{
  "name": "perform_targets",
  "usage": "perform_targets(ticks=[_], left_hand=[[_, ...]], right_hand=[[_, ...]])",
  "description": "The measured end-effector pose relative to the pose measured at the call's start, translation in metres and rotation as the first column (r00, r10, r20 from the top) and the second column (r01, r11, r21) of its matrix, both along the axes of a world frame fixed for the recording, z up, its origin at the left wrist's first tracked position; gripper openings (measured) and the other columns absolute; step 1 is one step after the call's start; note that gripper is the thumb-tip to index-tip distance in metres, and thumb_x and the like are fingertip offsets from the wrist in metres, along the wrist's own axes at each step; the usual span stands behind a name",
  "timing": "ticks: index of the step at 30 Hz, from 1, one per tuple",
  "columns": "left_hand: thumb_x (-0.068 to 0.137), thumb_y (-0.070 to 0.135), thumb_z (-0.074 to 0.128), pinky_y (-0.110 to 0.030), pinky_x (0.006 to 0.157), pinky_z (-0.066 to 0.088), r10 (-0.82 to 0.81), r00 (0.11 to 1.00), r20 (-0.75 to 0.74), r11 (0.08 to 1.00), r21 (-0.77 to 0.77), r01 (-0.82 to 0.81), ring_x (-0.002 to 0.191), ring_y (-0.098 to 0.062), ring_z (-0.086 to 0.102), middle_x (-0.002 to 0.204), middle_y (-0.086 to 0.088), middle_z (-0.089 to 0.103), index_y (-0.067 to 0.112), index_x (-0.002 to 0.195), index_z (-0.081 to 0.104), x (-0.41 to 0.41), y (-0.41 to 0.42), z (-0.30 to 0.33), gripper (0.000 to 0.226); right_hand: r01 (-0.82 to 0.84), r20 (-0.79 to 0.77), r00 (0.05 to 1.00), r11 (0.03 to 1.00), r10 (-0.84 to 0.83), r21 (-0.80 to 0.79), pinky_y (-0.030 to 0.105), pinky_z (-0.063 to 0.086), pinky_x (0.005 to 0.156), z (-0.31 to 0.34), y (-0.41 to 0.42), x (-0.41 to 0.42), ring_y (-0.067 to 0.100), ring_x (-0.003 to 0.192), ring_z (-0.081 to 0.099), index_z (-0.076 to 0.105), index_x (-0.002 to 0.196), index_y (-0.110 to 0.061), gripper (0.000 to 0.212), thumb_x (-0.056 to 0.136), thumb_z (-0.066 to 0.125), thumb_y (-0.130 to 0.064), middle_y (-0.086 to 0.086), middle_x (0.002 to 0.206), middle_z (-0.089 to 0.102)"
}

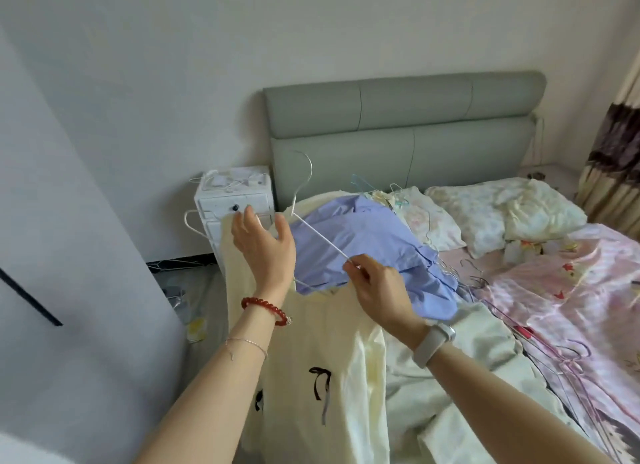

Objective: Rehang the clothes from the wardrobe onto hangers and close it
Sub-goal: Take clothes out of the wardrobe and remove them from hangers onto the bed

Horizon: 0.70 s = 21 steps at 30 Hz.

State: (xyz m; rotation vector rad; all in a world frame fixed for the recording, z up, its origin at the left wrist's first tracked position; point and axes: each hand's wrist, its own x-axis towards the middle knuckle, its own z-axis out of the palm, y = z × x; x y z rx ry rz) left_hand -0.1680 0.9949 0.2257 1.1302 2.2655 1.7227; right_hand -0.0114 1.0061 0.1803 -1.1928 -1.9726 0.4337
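Right hand (375,283) is pinching the lower arm of a white wire hanger (313,233), hook pointing up toward the headboard (401,124). Left hand (263,249) is up by the shoulder of a cream shirt (311,342), fingers loosely spread, though what it's holding is hard to tell. The cream shirt hangs over the bed (554,290) edge, with a lilac shirt (363,242) piled behind it and loose hangers (467,273) scattered nearby.

cream garment (311,342) with black bows; lilac shirt (363,242); white hanger (311,231); pink floral bedsheet (571,290).
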Motion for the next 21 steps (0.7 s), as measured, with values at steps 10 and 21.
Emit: perform_targets(ticks=[10, 21], left_hand=[[0.097, 0.020, 0.043, -0.026, 0.060, 0.052, -0.302, 0.918, 0.259, 0.944, 0.219, 0.248, 0.057, -0.007, 0.062, 0.070, 0.003, 0.063, 0.008, 0.092, 0.057, -0.056, 0.119, 0.021, 0.019], [0.098, 0.011, 0.040, -0.034, 0.055, 0.051, -0.179, 0.959, 0.220, 0.981, -0.026, 0.190, 0.050, -0.019, 0.057, 0.063, -0.003, 0.053, 0.004, 0.093, 0.053, -0.152, 0.300, -0.090, 0.016]], right_hand=[[-0.187, -0.340, 0.928, 0.980, 0.154, -0.066, 0.020, 0.026, 0.046, 0.000, 0.102, -0.107, 0.007, 0.044, 0.044, 0.044, 0.080, -0.020, 0.015, 0.091, 0.053, -0.023, -0.008, 0.041, 0.041], [-0.121, 0.086, 0.984, 0.943, 0.154, -0.310, 0.039, 0.038, 0.092, -0.128, 0.371, -0.106, 0.032, 0.112, 0.050, 0.046, 0.127, -0.008, 0.036, 0.092, 0.047, -0.014, 0.011, 0.119, 0.056]])
